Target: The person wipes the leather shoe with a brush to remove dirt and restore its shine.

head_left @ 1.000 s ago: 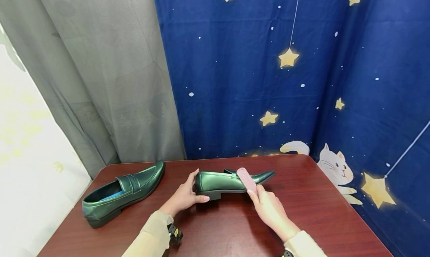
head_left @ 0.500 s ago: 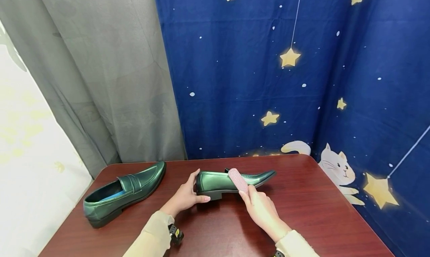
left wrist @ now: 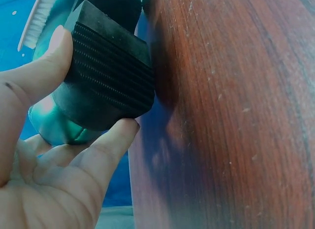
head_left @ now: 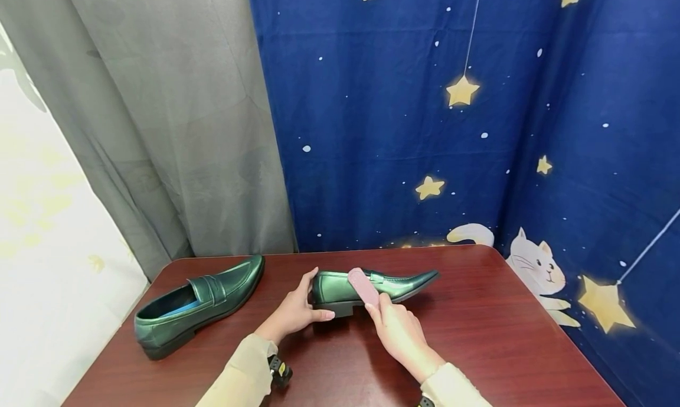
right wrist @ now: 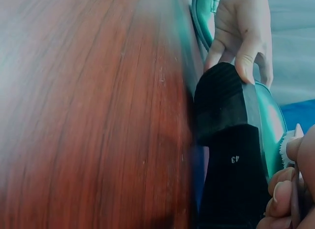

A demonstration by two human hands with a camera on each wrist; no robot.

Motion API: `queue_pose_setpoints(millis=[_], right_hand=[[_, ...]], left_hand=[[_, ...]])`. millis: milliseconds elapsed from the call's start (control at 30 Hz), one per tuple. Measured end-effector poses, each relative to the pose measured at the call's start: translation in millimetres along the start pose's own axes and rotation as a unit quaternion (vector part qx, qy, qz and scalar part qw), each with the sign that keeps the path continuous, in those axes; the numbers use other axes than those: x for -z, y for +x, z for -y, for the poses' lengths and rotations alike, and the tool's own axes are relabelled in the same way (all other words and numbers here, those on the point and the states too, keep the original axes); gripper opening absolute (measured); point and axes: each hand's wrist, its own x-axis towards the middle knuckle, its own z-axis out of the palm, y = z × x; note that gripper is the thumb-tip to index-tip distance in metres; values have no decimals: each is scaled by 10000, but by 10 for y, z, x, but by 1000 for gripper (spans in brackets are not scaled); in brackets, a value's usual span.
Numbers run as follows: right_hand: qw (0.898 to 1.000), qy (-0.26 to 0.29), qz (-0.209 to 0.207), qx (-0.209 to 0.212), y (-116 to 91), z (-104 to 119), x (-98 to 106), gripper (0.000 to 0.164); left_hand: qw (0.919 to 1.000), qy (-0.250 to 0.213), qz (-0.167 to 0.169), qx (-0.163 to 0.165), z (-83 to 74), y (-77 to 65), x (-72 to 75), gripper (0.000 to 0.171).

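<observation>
First shoe (head_left: 220, 298) set down, second shoe (head_left: 333, 289) held and a brush (head_left: 363, 286) laid on it.
At the left, the first shoe is stood upright on the desk (head_left: 478, 336). Near the desk's middle, the second shoe is gripped at its heel (left wrist: 106, 74) by the left hand (head_left: 294, 313); its bristles against the shoe's side, the brush is held by the right hand (head_left: 399, 331).

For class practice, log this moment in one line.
left hand: grips shoe by heel; right hand: holds brush against shoe; other shoe: on table

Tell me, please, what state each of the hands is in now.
Left hand: holding a green shoe at its heel.
Right hand: holding a pink brush.
</observation>
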Motion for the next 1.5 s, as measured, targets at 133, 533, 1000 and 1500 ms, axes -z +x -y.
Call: queue_pose_setpoints(millis=[133, 533, 1000, 1500], right_hand=[[10000, -42, -5, 66, 14, 48, -52, 28], [9999, -3, 93, 126, 44, 217, -179, 29], [9992, 116, 355, 171, 64, 411, -276, 31], [9985, 27, 490, 240, 122, 557, -393, 32]], left_hand=[[10000, -20, -14, -12, -8, -2, 0, 115], [9999, -2, -120, -61, -21, -29, -10, 113], [9999, 113, -61, -29, -12, -35, -2, 113], [9987, 505, -60, -91, -19, -18, 21, 113]])
